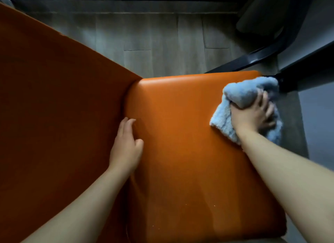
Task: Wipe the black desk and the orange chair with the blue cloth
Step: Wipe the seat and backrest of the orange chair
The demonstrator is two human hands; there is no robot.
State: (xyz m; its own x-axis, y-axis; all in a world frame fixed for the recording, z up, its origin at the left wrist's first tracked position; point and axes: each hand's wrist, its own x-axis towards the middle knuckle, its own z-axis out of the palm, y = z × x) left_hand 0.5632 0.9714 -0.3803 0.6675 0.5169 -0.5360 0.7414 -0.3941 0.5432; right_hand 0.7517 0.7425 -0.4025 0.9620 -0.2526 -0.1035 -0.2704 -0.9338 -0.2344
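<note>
1. Head view: orange chair (180, 134) fills the frame, seat at centre, backrest at left.
2. Left hand (126, 148) lies flat on the seat beside the backrest crease, fingers straight, holding nothing.
3. Right hand (253, 114) bears down on the blue cloth (245, 92), fingers curled into its bunched folds.
4. Cloth sits at the seat's far right corner, overhanging the right edge.
5. Black frame (256, 59) stands just beside the cloth; plank floor (162, 34) beyond.

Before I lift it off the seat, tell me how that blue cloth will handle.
Probably floppy: the blue cloth bunches and folds under the right hand. Likely light, being fluffy pile. It should slide easily on the smooth orange chair.
</note>
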